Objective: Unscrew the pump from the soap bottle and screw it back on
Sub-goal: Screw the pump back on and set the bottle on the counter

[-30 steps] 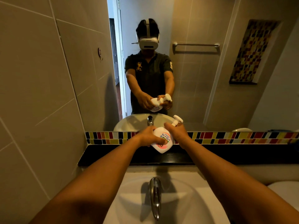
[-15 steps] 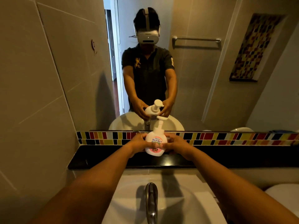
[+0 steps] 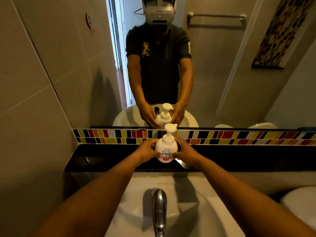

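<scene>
A round white soap bottle (image 3: pixel 165 147) with a pink and green label stands upright on the black ledge (image 3: pixel 106 159) behind the sink. Its white pump (image 3: pixel 170 129) sits on top, nozzle pointing right. My left hand (image 3: pixel 147 150) wraps the bottle's left side and my right hand (image 3: pixel 185 151) wraps its right side. Both hands touch the bottle's body, not the pump. The mirror above repeats the bottle and both hands.
A chrome tap (image 3: pixel 159 207) rises over the white basin (image 3: pixel 135 202) right below my arms. A coloured tile strip (image 3: pixel 239 137) runs under the mirror. Grey tiled wall (image 3: pixel 30 100) closes the left side. A white rounded object (image 3: pixel 299 202) lies at the right.
The bottle went from tilted in the air, my right hand at the pump, to upright on the ledge. Both hands now clasp its body. The view has moved closer and lower.
</scene>
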A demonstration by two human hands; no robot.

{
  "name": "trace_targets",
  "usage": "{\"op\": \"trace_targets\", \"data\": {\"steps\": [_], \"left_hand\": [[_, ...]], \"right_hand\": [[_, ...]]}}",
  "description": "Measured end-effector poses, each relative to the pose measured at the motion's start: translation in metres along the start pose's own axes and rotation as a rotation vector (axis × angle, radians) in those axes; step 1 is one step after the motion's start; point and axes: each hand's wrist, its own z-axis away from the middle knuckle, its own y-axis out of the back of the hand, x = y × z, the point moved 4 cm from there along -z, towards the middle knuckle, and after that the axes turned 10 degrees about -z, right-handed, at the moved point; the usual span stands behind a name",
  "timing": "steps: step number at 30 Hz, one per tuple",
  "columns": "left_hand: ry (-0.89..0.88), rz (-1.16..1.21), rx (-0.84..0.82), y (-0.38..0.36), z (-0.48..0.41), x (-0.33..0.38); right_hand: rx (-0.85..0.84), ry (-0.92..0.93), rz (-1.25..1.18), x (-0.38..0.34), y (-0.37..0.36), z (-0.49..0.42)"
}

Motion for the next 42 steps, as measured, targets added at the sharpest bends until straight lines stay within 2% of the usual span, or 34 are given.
{"op": "trace_targets", "data": {"steps": [8,13,16,21,28,31,42], "left_hand": [[0.018,0.060,0.048,-0.007,-0.020,-0.013],[0.000,0.058,0.052,-0.008,-0.026,-0.015],[-0.008,0.046,0.038,-0.007,-0.027,-0.017],[-0.011,0.050,0.032,-0.007,-0.029,-0.020],[-0.005,0.042,0.055,-0.007,-0.026,-0.018],[0.000,0.034,0.070,-0.008,-0.026,-0.019],[0.006,0.003,0.106,-0.010,-0.025,-0.017]], "right_hand": [[0.067,0.035,-0.010,0.016,-0.006,-0.022],[0.043,0.052,0.027,0.016,-0.004,-0.025],[-0.017,0.078,-0.007,0.002,0.006,-0.023],[-0.014,0.204,-0.126,-0.045,0.027,-0.019],[-0.009,0.232,-0.035,-0.060,0.017,-0.015],[0.049,0.213,0.006,-0.060,0.017,-0.017],[0.443,0.176,0.271,-0.057,0.003,-0.012]]}}
